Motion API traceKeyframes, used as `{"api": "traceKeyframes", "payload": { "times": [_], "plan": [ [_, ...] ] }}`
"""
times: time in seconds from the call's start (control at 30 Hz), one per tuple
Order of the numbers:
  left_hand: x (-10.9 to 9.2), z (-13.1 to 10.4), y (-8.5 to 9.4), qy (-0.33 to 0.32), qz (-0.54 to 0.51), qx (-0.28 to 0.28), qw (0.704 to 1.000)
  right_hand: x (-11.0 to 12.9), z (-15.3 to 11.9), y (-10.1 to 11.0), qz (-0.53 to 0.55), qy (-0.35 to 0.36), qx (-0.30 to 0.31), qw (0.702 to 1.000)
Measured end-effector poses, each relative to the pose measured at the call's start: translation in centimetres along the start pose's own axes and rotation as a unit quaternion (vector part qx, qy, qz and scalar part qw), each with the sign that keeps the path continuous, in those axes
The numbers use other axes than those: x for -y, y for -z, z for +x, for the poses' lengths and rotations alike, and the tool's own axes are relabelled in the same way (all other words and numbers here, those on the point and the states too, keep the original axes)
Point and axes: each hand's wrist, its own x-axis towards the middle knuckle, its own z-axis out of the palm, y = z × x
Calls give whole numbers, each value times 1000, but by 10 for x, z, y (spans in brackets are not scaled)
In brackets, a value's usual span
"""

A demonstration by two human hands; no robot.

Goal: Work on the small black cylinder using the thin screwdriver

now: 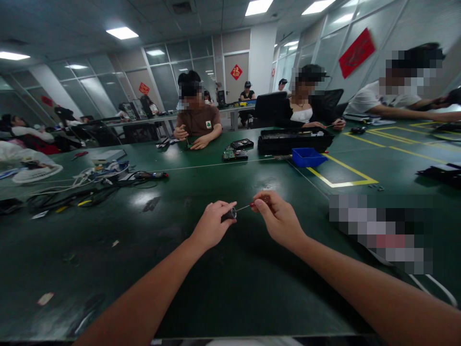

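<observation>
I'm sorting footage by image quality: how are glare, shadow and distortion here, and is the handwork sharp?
Head view: pale glare patches on the green tabletop, likely from ceiling lights; head view: dark shadow beside the right forearm; head view: apparent wide-angle stretching leans the right-hand glass partition; head view: left hand and right hand read clearly, fine detail on dark cylinder and screwdriver does not.

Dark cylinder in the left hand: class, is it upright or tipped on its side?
Tipped on its side: the rimmed end of the dark cylinder faces the right hand, not upward.
</observation>
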Motion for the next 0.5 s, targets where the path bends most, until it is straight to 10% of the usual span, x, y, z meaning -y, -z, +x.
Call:
{"api": "traceKeyframes", "payload": {
  "times": [0.5],
  "plan": [
    [6,0,-3,1,1,19,1000,4,1,2,-58,23,-17,998]
  ]
}}
